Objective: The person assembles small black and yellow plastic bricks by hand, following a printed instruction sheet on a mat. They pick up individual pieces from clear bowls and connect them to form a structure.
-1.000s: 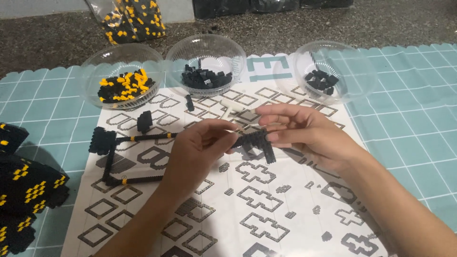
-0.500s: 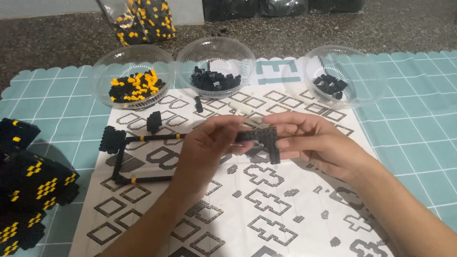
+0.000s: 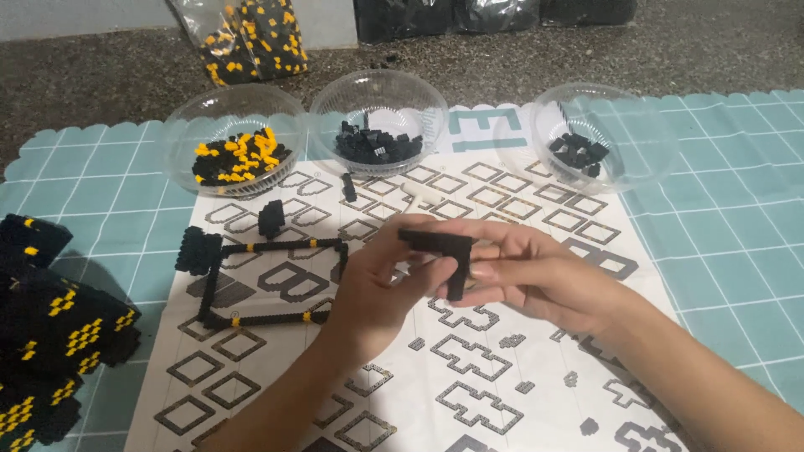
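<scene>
Fingers [image 3: 419, 272] of both hands pinch a black L-shaped brick piece [image 3: 444, 251] w/ 1 frame [image 3: 268, 285] built, 3 bowls [image 3: 377, 109] still stocked.

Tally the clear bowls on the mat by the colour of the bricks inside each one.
Bowls of black-and-yellow bricks: 1, the left bowl.
Bowls of black-only bricks: 2, the middle bowl and the right bowl.
Total: 3 bowls.
</scene>
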